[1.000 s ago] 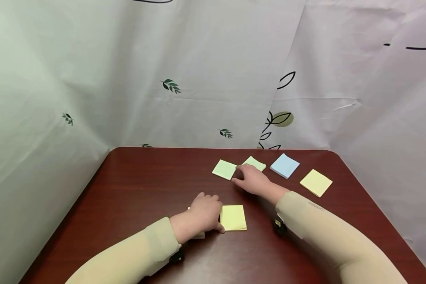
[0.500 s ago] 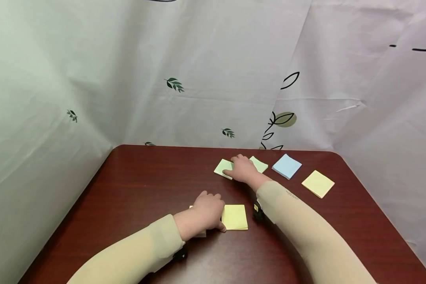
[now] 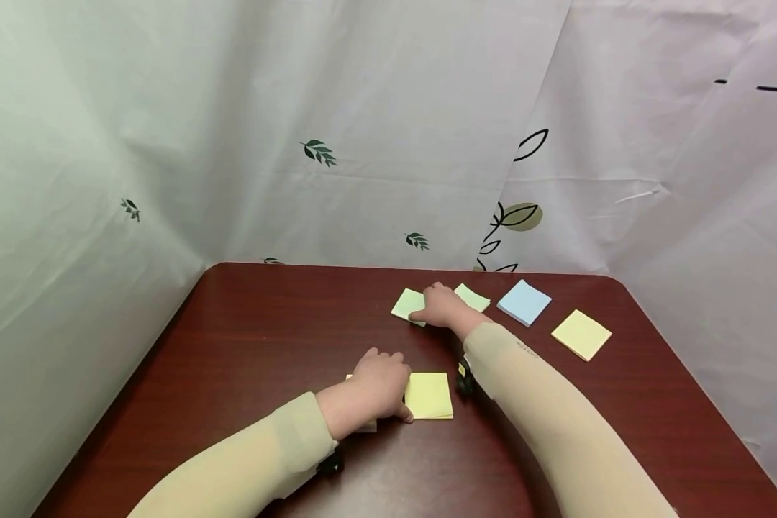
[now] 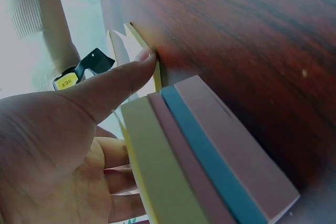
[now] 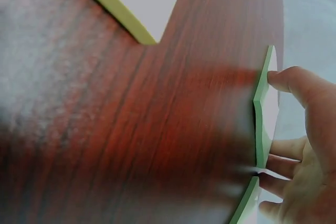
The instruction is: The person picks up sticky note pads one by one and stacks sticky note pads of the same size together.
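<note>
From my end, I see the left hand (image 3: pixel 378 385) laid over a stack of pads (image 4: pixel 205 150) on the dark reddish surface (image 3: pixel 278 324), fingers loose and not clenched, its thumb touching the yellow pad (image 3: pixel 429 396) just beside it. My left wrist view shows the stack banded pale yellow, pink, blue and pink. Farther out, the right hand (image 3: pixel 443 306) spans the left green pad (image 3: pixel 404 302), thumb on one side and fingertips near the other; I cannot tell whether it grips that pad, which lies near the far edge. The right green pad (image 3: pixel 473 297) lies just beyond that hand, partly covered by it. To the right of both I have the blue pad (image 3: pixel 524 302), then the pale yellow pad (image 3: pixel 581 334), nearer the right edge.
</note>
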